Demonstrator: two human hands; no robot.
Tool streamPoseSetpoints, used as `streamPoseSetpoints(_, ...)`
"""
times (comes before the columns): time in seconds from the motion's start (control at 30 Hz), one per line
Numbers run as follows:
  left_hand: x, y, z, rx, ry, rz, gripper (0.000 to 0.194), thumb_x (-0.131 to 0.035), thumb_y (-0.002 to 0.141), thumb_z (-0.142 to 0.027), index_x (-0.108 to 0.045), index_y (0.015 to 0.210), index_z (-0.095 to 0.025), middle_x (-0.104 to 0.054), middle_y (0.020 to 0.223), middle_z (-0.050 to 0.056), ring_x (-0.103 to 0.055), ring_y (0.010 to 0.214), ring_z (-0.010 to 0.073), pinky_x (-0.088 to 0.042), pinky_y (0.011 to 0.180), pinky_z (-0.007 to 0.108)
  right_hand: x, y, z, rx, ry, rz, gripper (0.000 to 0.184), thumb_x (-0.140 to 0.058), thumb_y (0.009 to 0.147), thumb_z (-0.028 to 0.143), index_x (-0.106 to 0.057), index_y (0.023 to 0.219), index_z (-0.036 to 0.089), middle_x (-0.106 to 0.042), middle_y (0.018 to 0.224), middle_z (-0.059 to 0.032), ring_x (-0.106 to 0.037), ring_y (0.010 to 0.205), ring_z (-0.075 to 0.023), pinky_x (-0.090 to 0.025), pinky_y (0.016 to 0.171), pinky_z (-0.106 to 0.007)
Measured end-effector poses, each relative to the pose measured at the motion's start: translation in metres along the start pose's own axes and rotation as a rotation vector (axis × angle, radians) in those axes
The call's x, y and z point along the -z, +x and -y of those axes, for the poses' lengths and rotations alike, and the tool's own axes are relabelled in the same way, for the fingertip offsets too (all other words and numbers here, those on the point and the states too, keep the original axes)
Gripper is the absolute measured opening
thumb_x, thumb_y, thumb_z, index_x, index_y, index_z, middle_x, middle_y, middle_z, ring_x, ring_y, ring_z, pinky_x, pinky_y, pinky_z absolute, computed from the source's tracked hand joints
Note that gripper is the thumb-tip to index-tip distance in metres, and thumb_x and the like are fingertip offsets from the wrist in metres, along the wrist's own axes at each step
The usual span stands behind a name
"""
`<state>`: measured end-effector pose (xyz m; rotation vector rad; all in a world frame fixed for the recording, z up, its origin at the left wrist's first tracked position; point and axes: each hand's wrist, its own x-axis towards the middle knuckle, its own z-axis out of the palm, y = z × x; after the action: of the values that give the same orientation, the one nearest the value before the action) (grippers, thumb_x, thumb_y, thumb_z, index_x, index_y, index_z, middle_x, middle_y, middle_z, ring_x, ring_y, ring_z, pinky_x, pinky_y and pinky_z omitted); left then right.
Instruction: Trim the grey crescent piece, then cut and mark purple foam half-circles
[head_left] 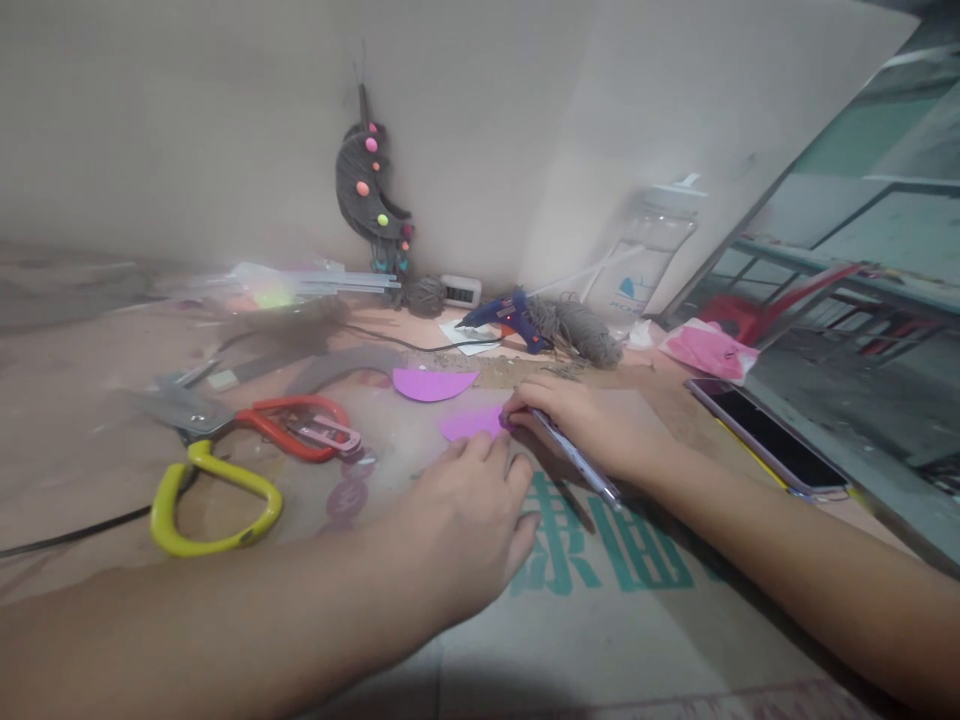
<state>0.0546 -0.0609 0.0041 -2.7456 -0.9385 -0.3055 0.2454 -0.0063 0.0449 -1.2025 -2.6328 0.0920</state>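
My left hand (465, 510) lies flat on the cardboard sheet (615, 620), its fingertips pressing down a small pink foam piece (469, 424). My right hand (592, 425) is closed on a pen (577, 458), the tip touching the right edge of that pink piece. A second pink half-round piece (433, 383) lies just beyond it, apart from both hands.
To the left lie scissors with yellow and red handles (225, 450) and small pink scissors (330, 435). A blue glue gun (506, 318), grey yarn (577, 330), a water jug (641, 255) and a grey crescent ornament (367, 190) stand at the wall. A phone (765, 435) lies on the right.
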Motion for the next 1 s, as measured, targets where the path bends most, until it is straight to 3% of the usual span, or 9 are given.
streamPoseSetpoints(0.2, 0.0, 0.0, 0.0, 0.024, -0.02, 0.015, 0.041, -0.038, 0.101, -0.038, -0.064, 0.117, -0.009, -0.067, 0.111, 0.018, -0.06, 0.099, 0.0328, -0.049, 0.082, 0.046, 0.0, 0.001, 0.0, 0.028, -0.054, 0.051, 0.015, -0.052, 0.096, 0.017, -0.066, 0.101, 0.017, -0.066, 0.101, -0.007, -0.061, 0.091, -0.0184, -0.045, 0.078, -0.029)
streamPoseSetpoints(0.6, 0.001, 0.0, 0.0, 0.029, -0.021, -0.004, 0.039, -0.039, 0.1, -0.037, -0.065, 0.114, -0.01, -0.067, 0.112, 0.018, -0.061, 0.098, 0.031, -0.049, 0.083, 0.045, 0.0, -0.002, -0.004, -0.021, 0.061, -0.017, 0.018, -0.05, 0.095, 0.016, -0.067, 0.097, 0.02, -0.07, 0.098, -0.0054, -0.063, 0.092, -0.018, -0.046, 0.083, -0.029)
streamPoseSetpoints(0.73, -0.002, -0.001, 0.001, 0.014, -0.019, -0.043, 0.039, -0.04, 0.1, -0.037, -0.065, 0.115, -0.011, -0.067, 0.116, 0.018, -0.061, 0.101, 0.0313, -0.05, 0.083, 0.044, -0.01, 0.001, -0.029, -0.128, 0.089, -0.192, 0.02, -0.048, 0.096, 0.022, -0.068, 0.096, 0.018, -0.071, 0.099, -0.0074, -0.064, 0.096, -0.0209, -0.046, 0.086, -0.032)
streamPoseSetpoints(0.87, -0.004, -0.003, 0.002, -0.003, -0.024, -0.074, 0.038, -0.04, 0.101, -0.035, -0.066, 0.113, -0.01, -0.068, 0.117, 0.018, -0.061, 0.104, 0.0321, -0.05, 0.086, 0.044, -0.021, 0.002, -0.053, -0.297, 0.066, -0.266, 0.019, -0.056, 0.093, 0.033, -0.068, 0.099, 0.019, -0.073, 0.099, -0.0065, -0.066, 0.092, -0.0239, -0.048, 0.084, -0.036)
streamPoseSetpoints(0.93, -0.005, -0.003, 0.002, -0.024, -0.014, -0.102, 0.038, -0.039, 0.101, -0.034, -0.066, 0.113, -0.009, -0.067, 0.119, 0.018, -0.061, 0.103, 0.0313, -0.049, 0.089, 0.044, -0.021, 0.002, -0.052, -0.324, 0.106, -0.357, 0.023, -0.059, 0.092, 0.039, -0.067, 0.101, 0.019, -0.072, 0.098, -0.0075, -0.065, 0.092, -0.0245, -0.049, 0.085, -0.039)
streamPoseSetpoints(1.0, -0.005, -0.004, 0.002, -0.038, -0.013, -0.11, 0.038, -0.039, 0.102, -0.033, -0.066, 0.114, -0.009, -0.066, 0.122, 0.018, -0.061, 0.105, 0.0309, -0.047, 0.092, 0.044, -0.018, 0.003, -0.041, -0.338, 0.316, -0.419, 0.026, -0.055, 0.094, 0.044, -0.064, 0.098, 0.02, -0.07, 0.091, -0.0065, -0.066, 0.087, -0.0226, -0.051, 0.083, -0.038)
